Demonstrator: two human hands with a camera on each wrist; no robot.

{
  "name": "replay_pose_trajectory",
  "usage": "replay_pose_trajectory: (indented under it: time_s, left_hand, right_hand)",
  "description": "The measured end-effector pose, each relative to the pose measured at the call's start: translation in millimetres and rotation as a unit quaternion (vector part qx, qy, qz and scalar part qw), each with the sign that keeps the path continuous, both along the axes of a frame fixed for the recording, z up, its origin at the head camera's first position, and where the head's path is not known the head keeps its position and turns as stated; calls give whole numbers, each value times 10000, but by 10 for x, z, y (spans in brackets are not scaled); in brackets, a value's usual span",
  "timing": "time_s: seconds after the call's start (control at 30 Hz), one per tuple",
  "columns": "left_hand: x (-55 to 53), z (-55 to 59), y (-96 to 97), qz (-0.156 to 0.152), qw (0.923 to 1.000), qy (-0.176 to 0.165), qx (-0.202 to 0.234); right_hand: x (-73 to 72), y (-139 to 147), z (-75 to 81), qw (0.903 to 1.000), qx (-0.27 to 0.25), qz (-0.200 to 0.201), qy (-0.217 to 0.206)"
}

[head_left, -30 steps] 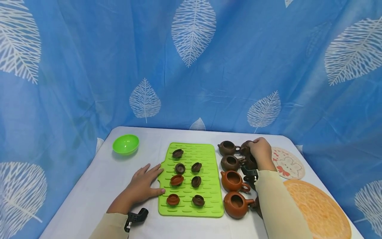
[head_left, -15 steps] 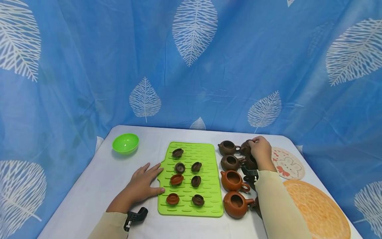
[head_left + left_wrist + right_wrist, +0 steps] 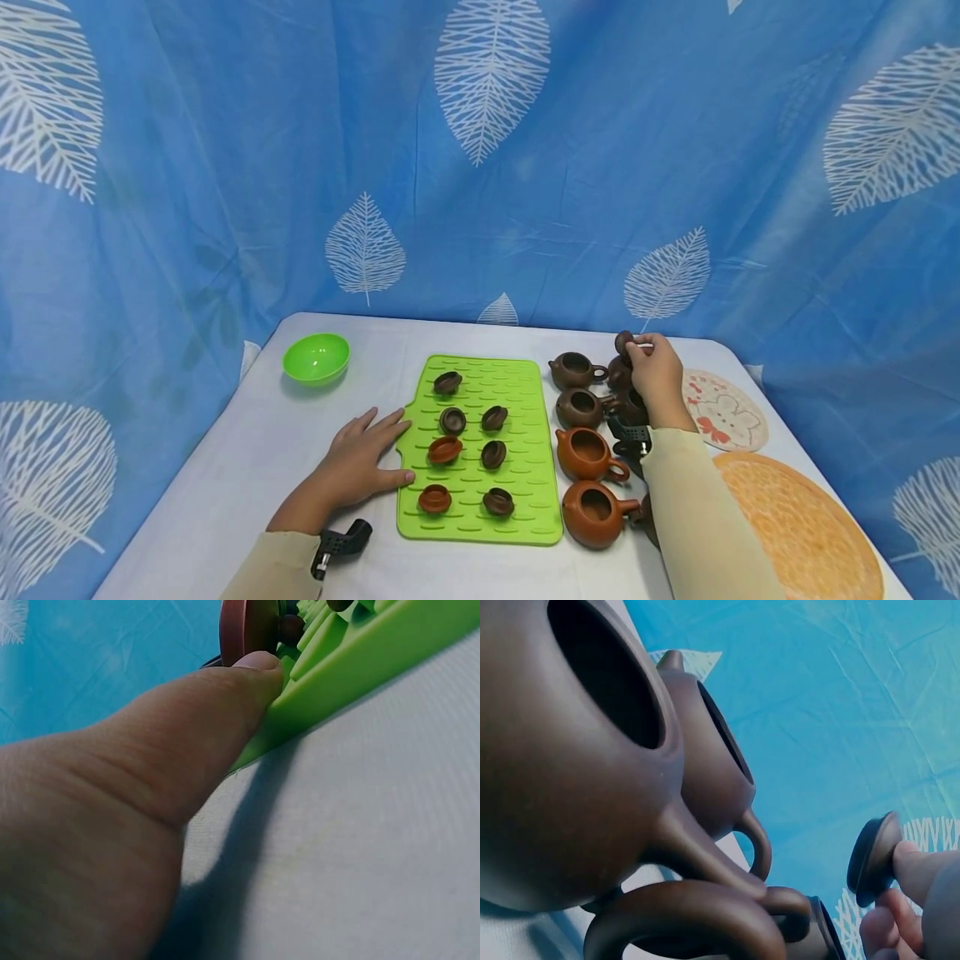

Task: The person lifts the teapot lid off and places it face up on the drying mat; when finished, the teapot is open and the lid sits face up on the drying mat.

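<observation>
My right hand [image 3: 658, 379] pinches a dark brown teapot lid [image 3: 876, 859] between thumb and fingertips, held up off the pot. Just under it is a dark brown teapot [image 3: 619, 375], partly covered by the hand. My left hand [image 3: 360, 467] lies with fingers spread along the left edge of a light green mat [image 3: 525, 467], its thumb tip at the mat's rim. Several brown lids lie on the mat in two columns, among them a reddish lid [image 3: 435, 500] near that thumb. Lidless teapots, such as an orange-brown one [image 3: 594, 515], line the mat's right side.
A green bowl [image 3: 315, 367] stands at the back left. At the right lie a round rabbit-print mat [image 3: 723, 412] and a larger orange-tan round mat [image 3: 810, 525]. My right forearm passes over more dark teapots. A blue leaf-print curtain [image 3: 570, 208] hangs behind the table.
The right hand has lifted the dark lid up off the far teapot, its fingers rising slightly. The left hand has stayed put.
</observation>
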State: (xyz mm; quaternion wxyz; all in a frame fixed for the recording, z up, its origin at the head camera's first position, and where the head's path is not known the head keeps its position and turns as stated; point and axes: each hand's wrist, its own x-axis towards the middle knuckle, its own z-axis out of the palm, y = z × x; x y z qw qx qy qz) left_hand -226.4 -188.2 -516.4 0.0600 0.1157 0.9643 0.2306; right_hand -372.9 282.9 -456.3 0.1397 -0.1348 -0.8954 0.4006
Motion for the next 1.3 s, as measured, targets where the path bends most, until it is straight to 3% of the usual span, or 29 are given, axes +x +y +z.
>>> replay_pose_trajectory:
  time_s: [0.27, 0.4, 0.5, 0.7, 0.8, 0.9, 0.97, 1.07, 1.3]
  left_hand:
    - [-1, -4, -2, 27, 10000, 23, -14]
    - [8, 15, 6, 47, 10000, -5, 15]
    - [14, 29, 9, 69, 10000, -24, 33]
    - [20, 34, 5, 75, 10000, -18, 21]
    - [15, 24, 2, 79, 10000, 0, 17]
    - [13, 14, 5, 83, 10000, 14, 25]
    - [13, 10, 9, 72, 10000, 6, 46]
    - [10, 4, 15, 54, 10000, 5, 49]
    - [2, 3, 10, 63, 10000, 33, -9]
  right_hand:
    - [-31, -21, 32, 9975, -652, 257, -56]
    - [-55, -18, 48, 9862, -1502, 642, -287]
    - [-61, -14, 62, 9648, -2423, 936, -408]
    - [-64, -16, 98, 9015, -4127, 1171, -569]
    - [-64, -34, 112, 8703, -4718, 1298, -561]
    - [-55, -68, 114, 8463, -5093, 1451, -573]
    - [-50, -93, 113, 8351, -5228, 1594, -618]
    - [-46, -145, 116, 8261, -5295, 1807, -675]
    - [-55, -344, 134, 8207, -5244, 2106, -839]
